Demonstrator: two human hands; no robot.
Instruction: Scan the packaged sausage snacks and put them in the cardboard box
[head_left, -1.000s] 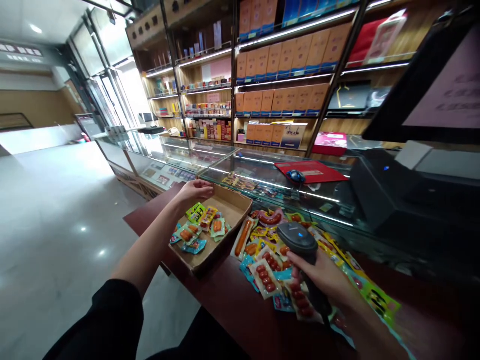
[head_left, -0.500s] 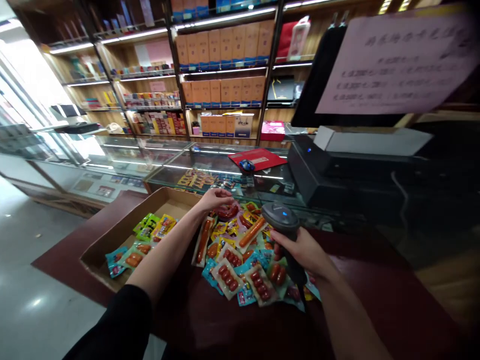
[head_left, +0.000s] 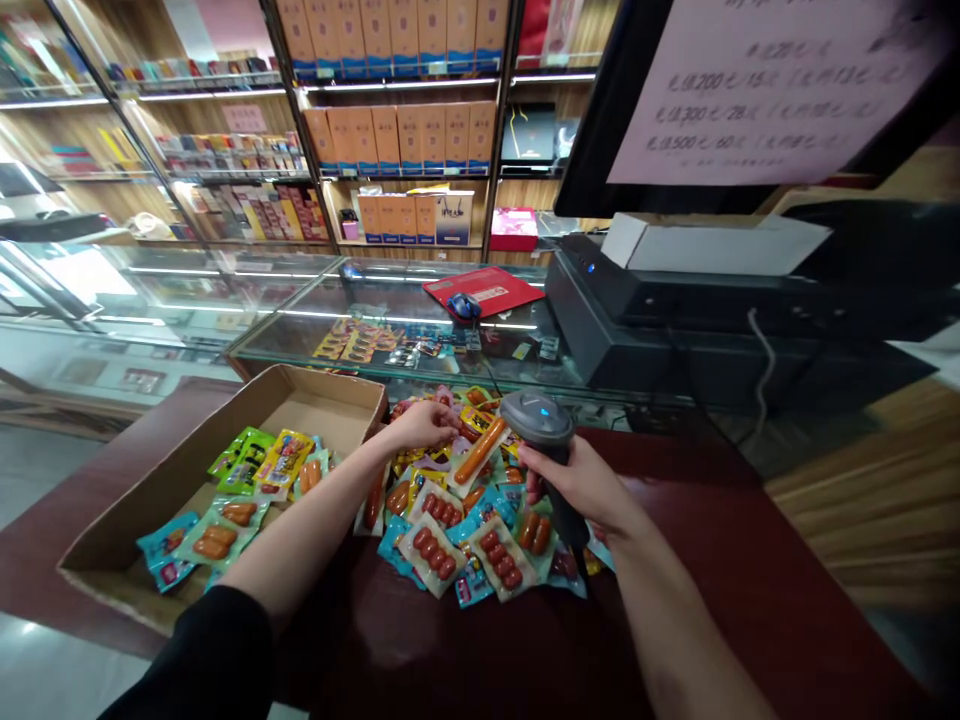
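Note:
A grey barcode scanner (head_left: 538, 420) is gripped by its handle in my right hand (head_left: 581, 480), its head above the right side of a heap of packaged sausages (head_left: 442, 530). My left hand (head_left: 426, 425) reaches into the back of this heap. Its fingers are curled and pressed together among the packets; whatever they pinch is hidden. Near them lies a long single sausage in a clear pack (head_left: 480, 450). Packs of small red sausages (head_left: 433, 556) are at the front. To the left, a cardboard box (head_left: 292, 385) contains several green, yellow and blue snack packets (head_left: 283, 462).
Behind the heap runs a glass display counter (head_left: 292, 335) with a red mat (head_left: 510, 293) and a blue mouse (head_left: 463, 306) on it. A dark monitor with a pink paper notice (head_left: 735, 110) stands at right. Shelves of boxes (head_left: 405, 138) line the back wall.
My view has tilted down and shifted right. My left hand has lowered from above the back of the heap into the packets, its fingers drawing together. The scanner stays in my right hand.

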